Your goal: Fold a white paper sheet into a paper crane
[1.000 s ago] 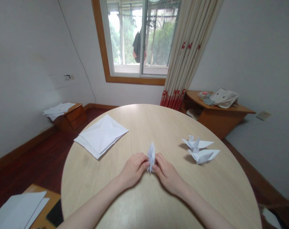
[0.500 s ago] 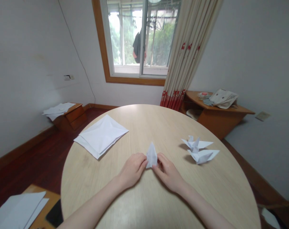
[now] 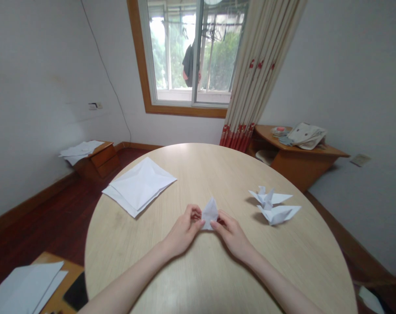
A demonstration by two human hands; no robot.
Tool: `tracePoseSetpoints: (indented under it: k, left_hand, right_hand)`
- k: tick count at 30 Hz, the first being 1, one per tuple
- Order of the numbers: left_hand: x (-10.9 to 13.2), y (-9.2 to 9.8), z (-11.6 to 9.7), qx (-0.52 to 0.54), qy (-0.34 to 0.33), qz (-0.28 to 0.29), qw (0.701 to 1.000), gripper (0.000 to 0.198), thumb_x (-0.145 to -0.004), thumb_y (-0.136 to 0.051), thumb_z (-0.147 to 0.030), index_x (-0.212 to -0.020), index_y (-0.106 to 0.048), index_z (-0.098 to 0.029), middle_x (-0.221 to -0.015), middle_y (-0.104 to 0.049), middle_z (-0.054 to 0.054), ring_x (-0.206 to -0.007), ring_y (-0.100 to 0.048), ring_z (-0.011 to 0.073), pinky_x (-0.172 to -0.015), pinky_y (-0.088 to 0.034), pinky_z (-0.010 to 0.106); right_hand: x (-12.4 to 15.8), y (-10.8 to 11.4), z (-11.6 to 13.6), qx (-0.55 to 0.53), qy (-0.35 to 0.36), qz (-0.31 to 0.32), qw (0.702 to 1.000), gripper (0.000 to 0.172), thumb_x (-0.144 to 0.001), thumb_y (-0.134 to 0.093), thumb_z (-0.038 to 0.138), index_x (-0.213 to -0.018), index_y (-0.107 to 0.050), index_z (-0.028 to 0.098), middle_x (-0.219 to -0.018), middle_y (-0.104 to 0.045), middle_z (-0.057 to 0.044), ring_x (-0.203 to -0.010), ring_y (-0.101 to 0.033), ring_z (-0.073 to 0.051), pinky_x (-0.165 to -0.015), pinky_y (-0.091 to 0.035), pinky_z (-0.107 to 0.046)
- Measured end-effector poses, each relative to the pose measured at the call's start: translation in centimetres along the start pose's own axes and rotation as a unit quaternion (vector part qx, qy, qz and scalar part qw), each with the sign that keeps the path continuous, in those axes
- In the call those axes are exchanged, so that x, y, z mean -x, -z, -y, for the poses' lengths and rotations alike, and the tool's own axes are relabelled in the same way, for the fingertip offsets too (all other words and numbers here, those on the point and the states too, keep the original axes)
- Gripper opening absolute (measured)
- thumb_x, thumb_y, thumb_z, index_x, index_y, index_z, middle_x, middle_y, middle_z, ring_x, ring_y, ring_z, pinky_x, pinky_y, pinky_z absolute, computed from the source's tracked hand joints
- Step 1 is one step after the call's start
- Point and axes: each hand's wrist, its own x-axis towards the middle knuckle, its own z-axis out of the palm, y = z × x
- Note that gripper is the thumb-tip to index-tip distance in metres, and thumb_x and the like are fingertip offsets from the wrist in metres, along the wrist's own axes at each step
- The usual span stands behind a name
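Between the left hand (image 3: 184,231) and right hand (image 3: 232,237), a folded white paper piece (image 3: 210,213) stands on the round wooden table (image 3: 145,261), pinched narrowly at its lower corners. It looks feather-light, crisp but easily crushed, so its creased edges seem the safest hold. Two paper cranes (image 3: 271,206) rest toward two o'clock.

Surface: round pale wood-grain tabletop (image 3: 126,248)
Ten o'clock: stacked folded white paper sheets (image 3: 139,185)
Three o'clock: white origami crane (image 3: 266,197), just behind a second origami crane (image 3: 278,213)
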Motion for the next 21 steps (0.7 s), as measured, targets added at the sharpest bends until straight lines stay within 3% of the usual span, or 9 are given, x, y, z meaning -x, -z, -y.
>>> tracePoseSetpoints:
  k: [4,8,12,17,21]
  left_hand:
    - [-0.10,-0.05,0.29,0.014,-0.010,-0.012,1.000,0.029,-0.092,-0.048,-0.028,-0.118,-0.043,-0.017,-0.089,-0.063,0.003,-0.082,-0.061,0.0168,-0.080,-0.047,0.031]
    - [-0.20,0.32,-0.22,-0.018,-0.001,-0.011,1.000,0.017,-0.092,-0.049,-0.029,-0.101,-0.055,-0.016,-0.092,-0.068,0.006,-0.082,-0.063,0.0177,-0.078,-0.048,0.030]
    - [-0.23,0.60,-0.46,-0.044,0.001,-0.019,0.999,0.017,-0.091,-0.050,-0.029,-0.098,-0.059,-0.017,-0.091,-0.069,0.006,-0.082,-0.063,0.0183,-0.076,-0.048,0.030]
    - [-0.22,0.56,-0.11,-0.109,-0.003,-0.054,0.993,0.021,-0.091,-0.050,-0.029,-0.103,-0.063,-0.017,-0.094,-0.069,0.007,-0.080,-0.061,0.0186,-0.075,-0.047,0.030]
    - [-0.24,0.43,0.03,-0.100,-0.009,-0.054,0.994,0.024,-0.092,-0.049,-0.026,-0.112,-0.059,-0.018,-0.093,-0.068,0.005,-0.081,-0.061,0.0180,-0.077,-0.047,0.030]
  right_hand:
    - [-0.03,-0.06,0.18,-0.006,0.005,0.002,1.000,0.023,-0.090,-0.047,0.038,-0.081,-0.055,0.019,-0.080,-0.059,-0.003,-0.075,-0.054,-0.018,-0.069,-0.043,-0.031]
    - [-0.02,-0.20,0.34,-0.008,0.014,-0.010,1.000,0.022,-0.089,-0.052,0.040,-0.088,-0.058,0.019,-0.086,-0.059,-0.003,-0.077,-0.055,-0.018,-0.071,-0.044,-0.030]
    - [0.09,-0.17,0.55,-0.025,-0.004,-0.024,0.999,0.025,-0.088,-0.055,0.041,-0.100,-0.059,0.019,-0.085,-0.062,-0.003,-0.074,-0.057,-0.017,-0.070,-0.046,-0.030]
    - [0.20,0.03,0.69,-0.053,0.007,-0.016,0.998,0.027,-0.093,-0.048,0.044,-0.093,-0.059,0.019,-0.089,-0.067,-0.005,-0.083,-0.063,-0.020,-0.076,-0.048,-0.033]
    - [0.24,-0.09,0.51,-0.068,0.032,-0.043,0.996,0.026,-0.092,-0.051,0.045,-0.101,-0.057,0.020,-0.093,-0.067,-0.006,-0.085,-0.064,-0.019,-0.077,-0.049,-0.032]
